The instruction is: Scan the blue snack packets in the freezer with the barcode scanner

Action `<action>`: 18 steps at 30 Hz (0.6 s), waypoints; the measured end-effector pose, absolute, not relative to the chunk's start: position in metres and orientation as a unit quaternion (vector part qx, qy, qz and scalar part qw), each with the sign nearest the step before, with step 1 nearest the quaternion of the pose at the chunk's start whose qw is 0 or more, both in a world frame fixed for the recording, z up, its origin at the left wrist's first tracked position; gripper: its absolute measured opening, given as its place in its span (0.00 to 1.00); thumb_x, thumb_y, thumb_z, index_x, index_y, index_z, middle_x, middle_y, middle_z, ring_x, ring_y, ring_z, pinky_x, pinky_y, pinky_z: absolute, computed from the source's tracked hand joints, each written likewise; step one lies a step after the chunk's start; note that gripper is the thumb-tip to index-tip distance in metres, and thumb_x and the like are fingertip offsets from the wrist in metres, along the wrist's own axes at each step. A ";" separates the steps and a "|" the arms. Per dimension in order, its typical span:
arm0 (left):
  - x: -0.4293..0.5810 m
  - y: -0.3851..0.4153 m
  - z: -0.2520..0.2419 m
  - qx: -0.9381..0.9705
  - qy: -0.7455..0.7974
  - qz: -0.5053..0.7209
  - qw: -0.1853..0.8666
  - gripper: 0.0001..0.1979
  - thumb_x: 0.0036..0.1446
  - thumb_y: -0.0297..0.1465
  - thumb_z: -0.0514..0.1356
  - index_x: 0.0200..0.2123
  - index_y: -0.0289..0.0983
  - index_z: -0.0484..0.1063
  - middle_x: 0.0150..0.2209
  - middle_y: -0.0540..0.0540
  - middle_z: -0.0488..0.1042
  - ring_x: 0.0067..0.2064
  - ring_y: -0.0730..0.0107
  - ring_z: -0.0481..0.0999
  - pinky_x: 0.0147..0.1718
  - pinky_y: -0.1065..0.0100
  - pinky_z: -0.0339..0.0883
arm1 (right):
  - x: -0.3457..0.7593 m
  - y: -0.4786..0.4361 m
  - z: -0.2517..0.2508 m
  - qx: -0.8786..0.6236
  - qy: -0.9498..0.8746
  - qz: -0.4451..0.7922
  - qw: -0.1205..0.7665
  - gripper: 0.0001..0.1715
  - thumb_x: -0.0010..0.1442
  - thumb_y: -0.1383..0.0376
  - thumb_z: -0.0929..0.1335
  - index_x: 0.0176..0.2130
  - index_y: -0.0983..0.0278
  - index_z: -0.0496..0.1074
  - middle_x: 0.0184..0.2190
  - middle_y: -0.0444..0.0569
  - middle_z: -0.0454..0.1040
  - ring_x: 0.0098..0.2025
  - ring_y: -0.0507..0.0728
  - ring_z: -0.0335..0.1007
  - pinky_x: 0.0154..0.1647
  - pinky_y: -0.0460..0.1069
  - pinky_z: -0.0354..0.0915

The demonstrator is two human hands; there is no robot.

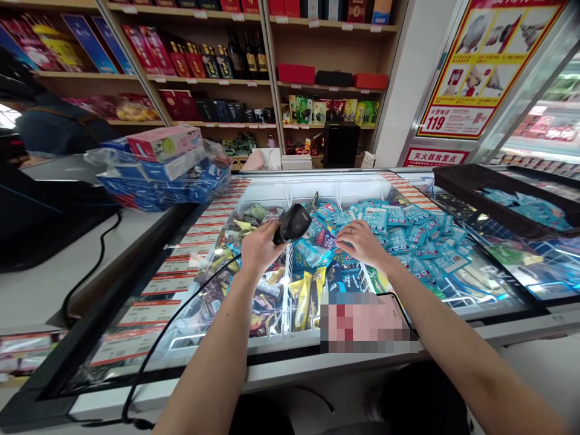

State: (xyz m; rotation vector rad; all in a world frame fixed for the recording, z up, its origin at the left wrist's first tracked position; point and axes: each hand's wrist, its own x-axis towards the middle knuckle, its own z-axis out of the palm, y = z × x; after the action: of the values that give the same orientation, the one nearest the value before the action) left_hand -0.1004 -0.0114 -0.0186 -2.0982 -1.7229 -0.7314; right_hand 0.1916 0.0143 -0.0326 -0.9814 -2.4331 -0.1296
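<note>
My left hand [260, 251] is wrapped round the handle of a black barcode scanner [293, 223], whose head points to the right. The scanner's cable [194, 302] runs down to the lower left. Over the chest freezer, my right hand [360, 241] hovers with loosely bent fingers and no object visible in them. Beneath and beside it lie light-blue packets [399, 238], spread over the right side, and a purple packet [325, 238]. Below my right hand, a phone [367, 326] with a blurred-out screen rests on the freezer's front edge.
White wire dividers [287, 284] part the freezer's wrapped ice creams. Price labels [154, 305] line the glass on the left. A dark tray [512, 199] with more light-blue packets stands at right. Plastic-wrapped boxes [163, 166] sit on the left counter, with a person [58, 121] behind.
</note>
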 end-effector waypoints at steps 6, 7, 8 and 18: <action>-0.107 -0.016 -0.015 -0.744 -0.600 -0.254 0.148 0.19 0.51 0.43 0.56 0.44 0.40 0.70 0.40 0.45 0.76 0.40 0.62 0.74 0.28 0.69 0.59 | 0.169 0.027 -0.029 -0.425 -0.871 -0.062 0.237 0.19 0.65 0.61 0.57 0.49 0.58 0.70 0.47 0.47 0.72 0.50 0.59 0.63 0.51 0.57 0.56; -0.107 -0.016 -0.014 -0.742 -0.601 -0.255 0.148 0.19 0.51 0.43 0.56 0.44 0.40 0.70 0.39 0.45 0.76 0.40 0.62 0.74 0.28 0.69 0.59 | 0.165 0.031 -0.029 -0.416 -0.881 -0.062 0.217 0.20 0.65 0.61 0.56 0.53 0.57 0.67 0.51 0.47 0.70 0.52 0.59 0.62 0.51 0.57 0.56; -0.108 -0.017 -0.013 -0.742 -0.601 -0.258 0.149 0.19 0.51 0.43 0.56 0.44 0.40 0.70 0.39 0.45 0.76 0.40 0.62 0.74 0.28 0.69 0.59 | 0.162 0.035 -0.029 -0.403 -0.892 -0.064 0.195 0.21 0.65 0.61 0.56 0.55 0.57 0.64 0.55 0.47 0.67 0.54 0.59 0.61 0.52 0.57 0.56; -0.112 -0.015 -0.012 -0.736 -0.597 -0.276 0.159 0.17 0.50 0.41 0.57 0.41 0.39 0.71 0.37 0.45 0.76 0.38 0.62 0.74 0.27 0.70 0.58 | 0.139 0.042 -0.018 -0.389 -0.908 -0.062 0.143 0.19 0.64 0.58 0.58 0.38 0.59 0.75 0.37 0.48 0.76 0.42 0.57 0.68 0.51 0.56 0.55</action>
State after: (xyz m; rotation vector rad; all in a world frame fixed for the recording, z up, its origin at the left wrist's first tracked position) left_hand -0.1118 -0.0154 -0.0124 -2.1043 -1.7079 -0.7881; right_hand 0.1394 0.0416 -0.0181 -1.1207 -2.6185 -0.1795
